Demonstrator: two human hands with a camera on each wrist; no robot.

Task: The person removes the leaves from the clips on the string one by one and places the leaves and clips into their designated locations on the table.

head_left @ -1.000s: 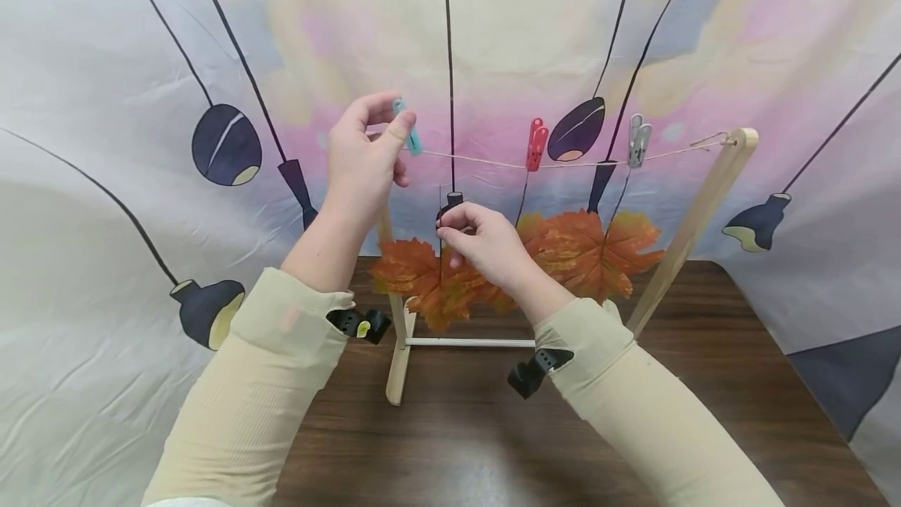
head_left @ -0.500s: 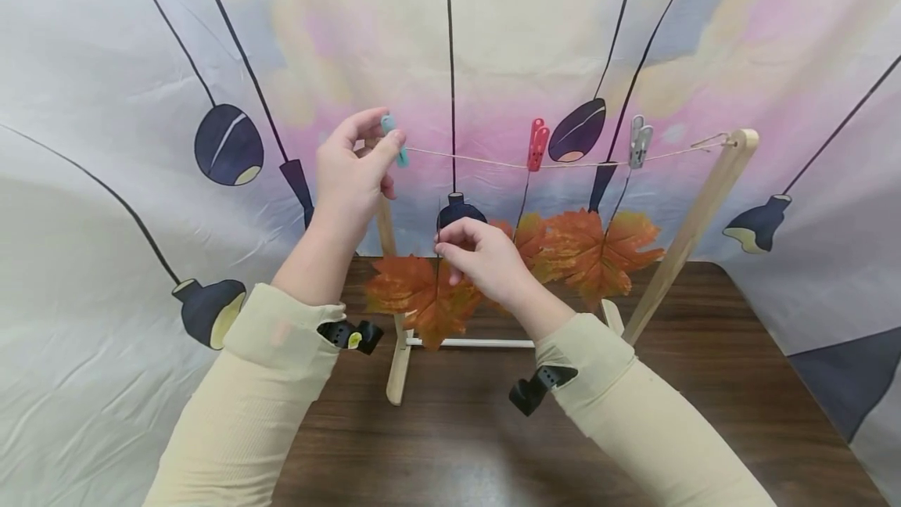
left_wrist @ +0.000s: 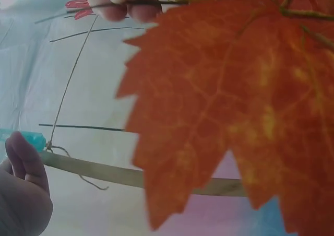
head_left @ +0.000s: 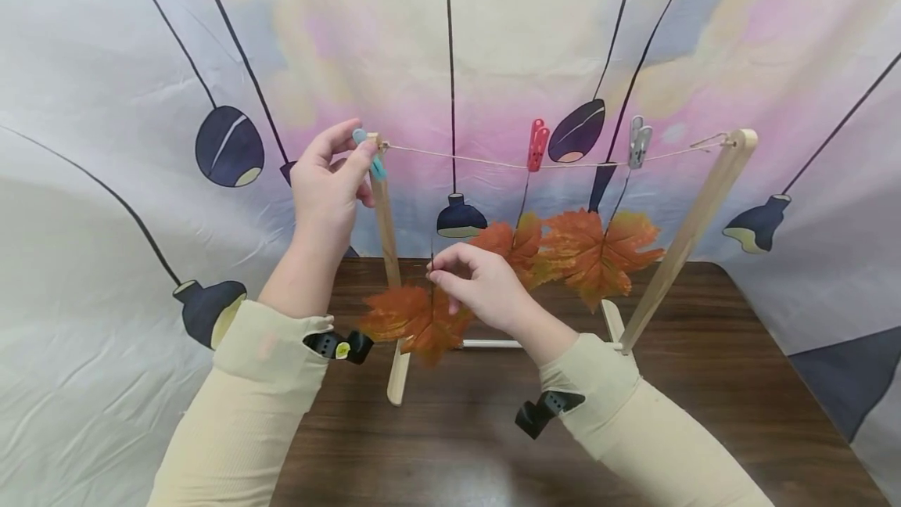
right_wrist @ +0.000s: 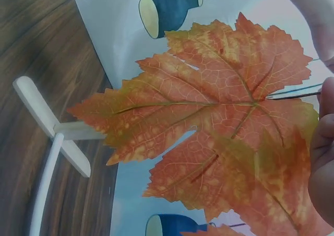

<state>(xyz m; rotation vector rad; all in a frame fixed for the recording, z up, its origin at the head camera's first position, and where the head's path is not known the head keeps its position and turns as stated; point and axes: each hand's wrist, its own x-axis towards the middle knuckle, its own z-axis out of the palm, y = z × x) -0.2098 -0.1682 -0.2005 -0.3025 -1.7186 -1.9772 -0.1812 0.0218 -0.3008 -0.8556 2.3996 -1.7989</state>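
My left hand [head_left: 327,186] pinches a light blue clothespin [head_left: 378,168] beside the top of the left wooden post. In the left wrist view the clothespin [left_wrist: 32,139] lies close to the string's knotted end. My right hand [head_left: 479,284] pinches the thin dark stem of an orange maple leaf [head_left: 415,323], which hangs below the fingers in front of the left post. That leaf [right_wrist: 209,105] fills much of the right wrist view. On the string [head_left: 457,156] a red clothespin [head_left: 538,145] and a grey clothespin [head_left: 638,143] each hold a similar leaf [head_left: 598,253] by its stem.
The wooden frame has a left post [head_left: 385,233], a right post [head_left: 690,241] and a white crossbar [head_left: 493,343] low down. It stands on a dark wooden table [head_left: 450,444]. A cloth backdrop [head_left: 535,22] printed with hanging lamps is behind it.
My left hand has moved left and down with the blue clothespin, from over the string to the left post. The right hand has lowered the leaf slightly, away from the hanging leaves.
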